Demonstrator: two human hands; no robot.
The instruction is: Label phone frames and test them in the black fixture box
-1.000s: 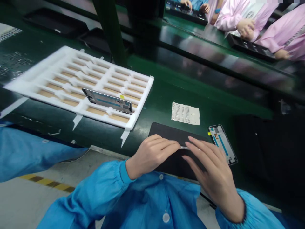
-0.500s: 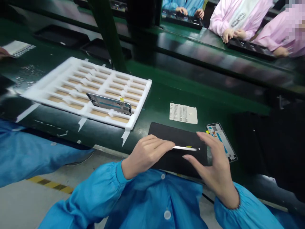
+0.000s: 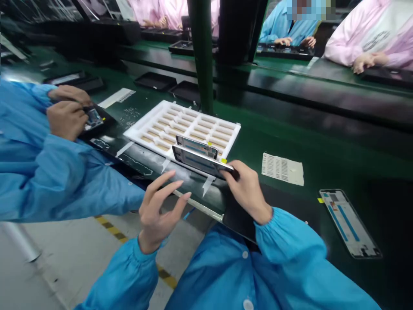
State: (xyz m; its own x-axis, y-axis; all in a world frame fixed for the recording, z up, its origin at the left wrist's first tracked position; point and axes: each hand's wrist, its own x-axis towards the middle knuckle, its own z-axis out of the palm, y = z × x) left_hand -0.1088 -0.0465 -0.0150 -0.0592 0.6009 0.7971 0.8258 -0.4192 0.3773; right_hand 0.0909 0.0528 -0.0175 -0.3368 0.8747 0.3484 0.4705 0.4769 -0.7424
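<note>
My right hand pinches one end of a phone frame, which stands on its long edge with a yellow tab on top. It is at the front edge of a white slotted foam tray; whether it touches the tray I cannot tell. Behind it a second phone frame stands upright in a slot. My left hand hovers in front of the bench edge, fingers spread, holding nothing. A third phone frame lies flat on the green bench at the right, showing blue strips and a yellow tab.
A black mat lies under my right forearm. Beyond it is a label sheet. A co-worker's hands handle a device at the left. A green post rises behind the tray, near black trays. Other people sit across the bench.
The view has swung left. The phone frame, earlier in my left hand over the mat, is now in my right hand at the tray. My left hand has let go and opened.
</note>
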